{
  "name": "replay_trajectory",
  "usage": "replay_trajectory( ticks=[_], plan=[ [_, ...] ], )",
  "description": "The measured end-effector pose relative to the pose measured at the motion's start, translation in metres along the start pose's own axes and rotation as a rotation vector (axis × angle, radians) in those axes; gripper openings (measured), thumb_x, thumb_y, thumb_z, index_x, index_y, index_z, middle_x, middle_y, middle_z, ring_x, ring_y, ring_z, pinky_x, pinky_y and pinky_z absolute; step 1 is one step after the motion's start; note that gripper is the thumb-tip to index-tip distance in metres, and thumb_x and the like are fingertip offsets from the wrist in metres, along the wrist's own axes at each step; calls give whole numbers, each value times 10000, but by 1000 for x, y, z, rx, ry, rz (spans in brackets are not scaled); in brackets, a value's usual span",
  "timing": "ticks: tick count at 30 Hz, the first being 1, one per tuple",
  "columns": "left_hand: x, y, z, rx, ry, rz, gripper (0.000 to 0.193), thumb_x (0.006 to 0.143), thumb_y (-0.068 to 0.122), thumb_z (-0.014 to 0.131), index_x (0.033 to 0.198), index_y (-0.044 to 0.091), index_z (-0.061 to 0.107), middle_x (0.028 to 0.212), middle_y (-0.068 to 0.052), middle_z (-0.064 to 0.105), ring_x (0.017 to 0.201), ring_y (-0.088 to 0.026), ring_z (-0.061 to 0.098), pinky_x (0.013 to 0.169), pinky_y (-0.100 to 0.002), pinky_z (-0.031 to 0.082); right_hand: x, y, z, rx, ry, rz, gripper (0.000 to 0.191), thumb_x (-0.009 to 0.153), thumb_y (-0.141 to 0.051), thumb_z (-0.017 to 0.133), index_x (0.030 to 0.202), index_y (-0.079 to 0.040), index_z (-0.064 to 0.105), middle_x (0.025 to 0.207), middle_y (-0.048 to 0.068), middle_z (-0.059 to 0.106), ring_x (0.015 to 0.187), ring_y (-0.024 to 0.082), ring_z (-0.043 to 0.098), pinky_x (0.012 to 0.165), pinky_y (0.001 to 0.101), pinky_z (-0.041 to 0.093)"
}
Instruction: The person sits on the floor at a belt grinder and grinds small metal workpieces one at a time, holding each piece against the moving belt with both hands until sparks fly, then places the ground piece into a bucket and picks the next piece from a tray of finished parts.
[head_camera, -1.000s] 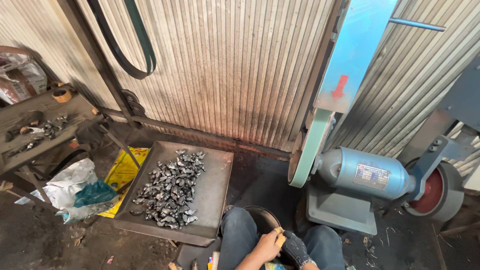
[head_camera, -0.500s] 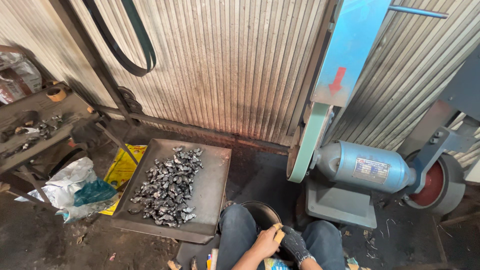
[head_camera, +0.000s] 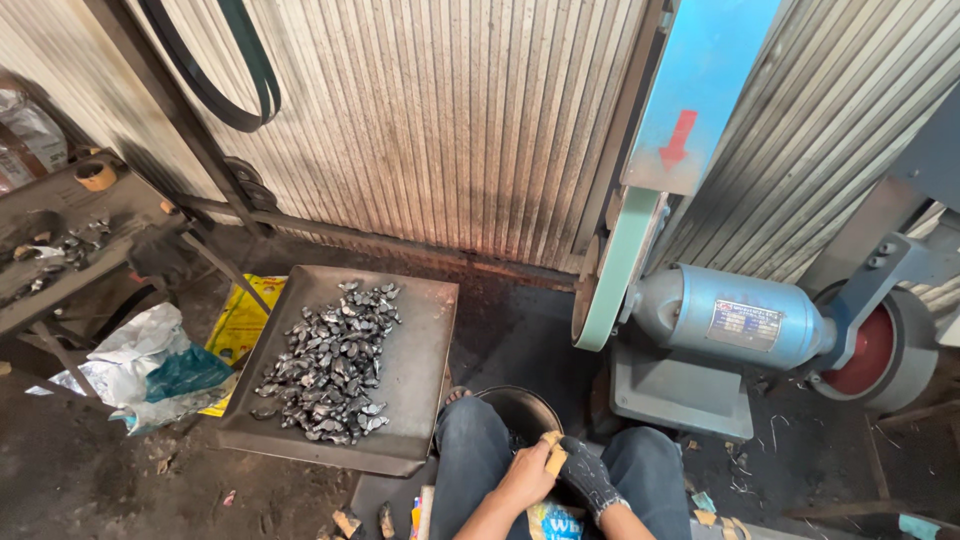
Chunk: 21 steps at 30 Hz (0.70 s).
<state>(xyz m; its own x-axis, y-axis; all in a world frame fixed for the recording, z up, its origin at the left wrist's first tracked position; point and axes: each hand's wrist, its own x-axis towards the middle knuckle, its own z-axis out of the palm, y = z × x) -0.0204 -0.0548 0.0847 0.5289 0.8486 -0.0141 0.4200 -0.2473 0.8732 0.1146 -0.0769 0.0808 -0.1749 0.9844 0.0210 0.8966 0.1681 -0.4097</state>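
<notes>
Bottom centre, I see the bare left hand (head_camera: 522, 478) gripping a small tan block (head_camera: 553, 458); the dark-gloved right hand (head_camera: 588, 478) closes against it. Grey metal tray (head_camera: 420, 350) of dark metal pieces (head_camera: 328, 362) sits just left; dark round bucket (head_camera: 515, 410) between the knees.

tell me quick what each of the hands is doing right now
Left hand: bare, closed on a small yellowish block.
Right hand: in a dark glove, touching the block; grip cannot be told.

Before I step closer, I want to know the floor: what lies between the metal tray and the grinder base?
In the head view, only bare dark floor lies between the tray and the grinder base; a dark bucket sits nearer the knees.
</notes>
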Motion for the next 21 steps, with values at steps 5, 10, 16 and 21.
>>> replay_trajectory(
  ticks=[5,10,16,21],
  plan=[
    [-19,-3,-32,37,107,203,439,954,244,652,1334,31,593,1191,-233,662,1091,-422,644,917,-454,527,5,1,11,164,-8,105,402,913,-392,596,1238,-170,680,1250,113,685,1167,301,644,951,397,528],
    [-23,-59,-120,497,447,-182,252,959,217,574,1100,28,666,1067,-164,671,965,-361,668,847,-480,544,17,-7,21,264,-365,408,531,934,-537,540,1308,-177,649,1253,146,706,1213,315,645,1001,395,511],
    [-29,-99,-180,1199,292,-373,247,873,145,591,1087,89,704,1066,-72,691,1034,-266,625,824,-431,495,25,-16,25,355,-454,387,544,937,-517,538,1366,-192,619,1319,143,676,1310,343,563,1094,413,428],
    [-21,-81,-173,1155,220,-363,224,865,137,593,1046,114,721,1118,-106,685,1092,-288,624,905,-463,483,22,-12,24,233,-495,401,530,938,-531,525,1391,-269,611,1346,93,664,1320,341,541,1123,429,386]
  ],
)
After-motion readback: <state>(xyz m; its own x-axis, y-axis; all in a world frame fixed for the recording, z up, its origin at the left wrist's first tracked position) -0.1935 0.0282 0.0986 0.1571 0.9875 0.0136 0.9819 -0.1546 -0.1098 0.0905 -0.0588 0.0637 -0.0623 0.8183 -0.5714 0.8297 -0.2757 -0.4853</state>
